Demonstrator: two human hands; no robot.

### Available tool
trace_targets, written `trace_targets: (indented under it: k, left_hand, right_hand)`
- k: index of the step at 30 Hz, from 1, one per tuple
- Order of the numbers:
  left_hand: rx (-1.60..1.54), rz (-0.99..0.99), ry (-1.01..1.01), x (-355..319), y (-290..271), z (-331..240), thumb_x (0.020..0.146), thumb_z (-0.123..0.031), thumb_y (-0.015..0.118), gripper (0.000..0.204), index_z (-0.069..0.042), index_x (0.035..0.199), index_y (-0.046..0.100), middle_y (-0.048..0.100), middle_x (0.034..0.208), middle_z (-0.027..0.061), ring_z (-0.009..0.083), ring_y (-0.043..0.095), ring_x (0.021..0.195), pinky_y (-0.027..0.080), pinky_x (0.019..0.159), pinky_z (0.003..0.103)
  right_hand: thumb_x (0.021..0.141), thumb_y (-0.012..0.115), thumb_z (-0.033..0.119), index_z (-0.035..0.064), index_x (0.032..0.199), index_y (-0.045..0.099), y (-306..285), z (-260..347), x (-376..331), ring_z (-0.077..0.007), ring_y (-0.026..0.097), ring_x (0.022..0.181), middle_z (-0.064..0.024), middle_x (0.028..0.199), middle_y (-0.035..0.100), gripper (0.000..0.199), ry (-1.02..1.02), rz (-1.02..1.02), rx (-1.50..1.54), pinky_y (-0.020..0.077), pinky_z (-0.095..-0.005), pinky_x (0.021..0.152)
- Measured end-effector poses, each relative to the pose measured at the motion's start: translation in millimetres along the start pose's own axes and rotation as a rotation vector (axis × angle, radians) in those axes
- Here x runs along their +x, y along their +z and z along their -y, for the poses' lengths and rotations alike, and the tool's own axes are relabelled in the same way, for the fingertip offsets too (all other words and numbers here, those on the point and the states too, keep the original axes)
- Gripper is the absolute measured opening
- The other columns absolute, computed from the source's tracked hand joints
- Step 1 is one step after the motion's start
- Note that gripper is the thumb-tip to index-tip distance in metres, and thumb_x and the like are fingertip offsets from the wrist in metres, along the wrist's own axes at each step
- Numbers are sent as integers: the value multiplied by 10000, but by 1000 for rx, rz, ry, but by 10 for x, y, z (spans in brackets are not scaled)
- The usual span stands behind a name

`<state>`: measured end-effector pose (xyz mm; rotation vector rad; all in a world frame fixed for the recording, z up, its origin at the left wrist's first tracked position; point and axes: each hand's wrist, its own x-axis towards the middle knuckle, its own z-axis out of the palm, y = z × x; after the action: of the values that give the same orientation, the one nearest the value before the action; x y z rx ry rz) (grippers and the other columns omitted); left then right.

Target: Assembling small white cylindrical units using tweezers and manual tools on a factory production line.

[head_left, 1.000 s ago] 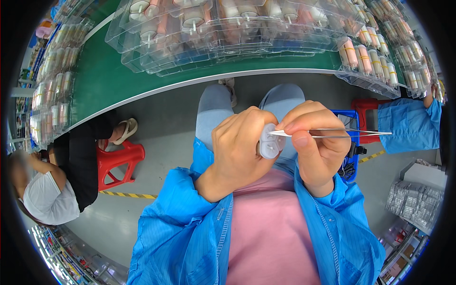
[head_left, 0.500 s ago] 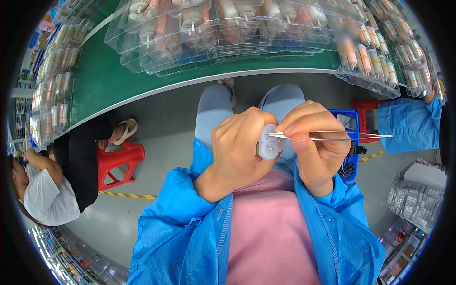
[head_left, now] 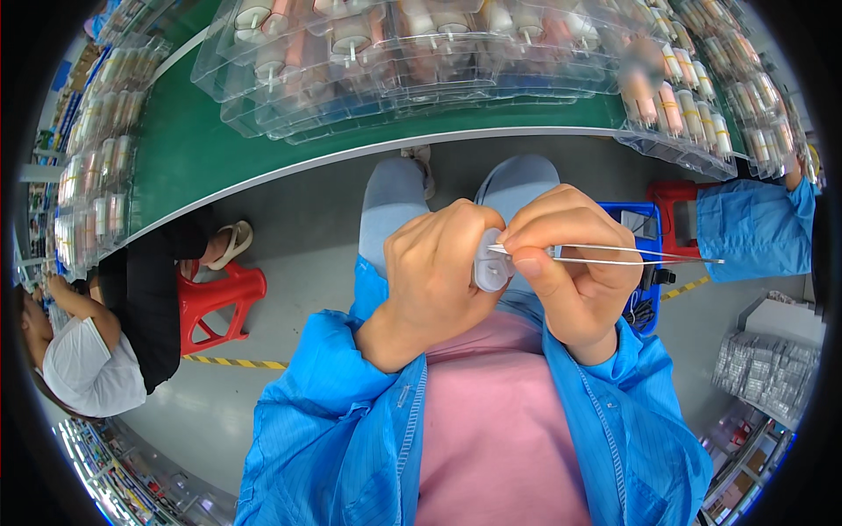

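My left hand (head_left: pixel 436 267) is closed around a part whose round, pale grey end (head_left: pixel 493 273) sticks out between thumb and forefinger; the rest of it is hidden in the fist. Metal tweezers (head_left: pixel 614 252) are pinched in my right hand (head_left: pixel 579 259), which sits close against the left. Their long arms stretch out to the right past my knuckles. At the upper part of the grey end, the tweezer tips (head_left: pixel 498 249) meet the part; whether they grip anything there is too small to tell. Both hands are held above my lap.
Stacked clear plastic trays (head_left: pixel 351 96) of cylindrical parts fill the green bench (head_left: pixel 184 167) ahead. More trays (head_left: pixel 680 145) stand at right. Below lie a blue crate (head_left: pixel 645 223) and a red stool (head_left: pixel 224 302). One person sits at left; a blue sleeve (head_left: pixel 754 230) shows at right.
Both hands have shifted slightly left. The right hand has turned a little, so the tweezers' far end sits lower, and the grey end shows more edge-on.
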<state>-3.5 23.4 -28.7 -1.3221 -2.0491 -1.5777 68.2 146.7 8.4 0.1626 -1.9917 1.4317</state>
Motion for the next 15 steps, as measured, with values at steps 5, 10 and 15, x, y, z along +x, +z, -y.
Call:
trace_targets:
  k: [5,10,15]
  left_hand:
    - [215,149,68,63,-103,-97,678,-85,678,204,-48,837,556,569,707,93,274,583,594,429,515,364]
    - [188,177,24,91,-15,-89,688,-106,694,198,-45,820,560,563,691,110,313,581,592,433,516,382]
    - [-14,190,-206,1,-117,-101,744,-25,668,194,-37,900,554,596,748,108,268,615,652,469,606,336]
  right_hand:
    - [720,697,41,37,800,644,-95,186,44,-267,595,665,-110,774,642,96,-20,74,-185,457,-321,576]
    - [778,679,42,8,841,645,-151,91,-4,-251,605,711,-121,791,639,80,37,20,-82,475,-319,631]
    - [846,637,35,-14,880,627,-169,54,-74,-214,591,778,-111,861,622,60,109,-103,155,456,-319,667]
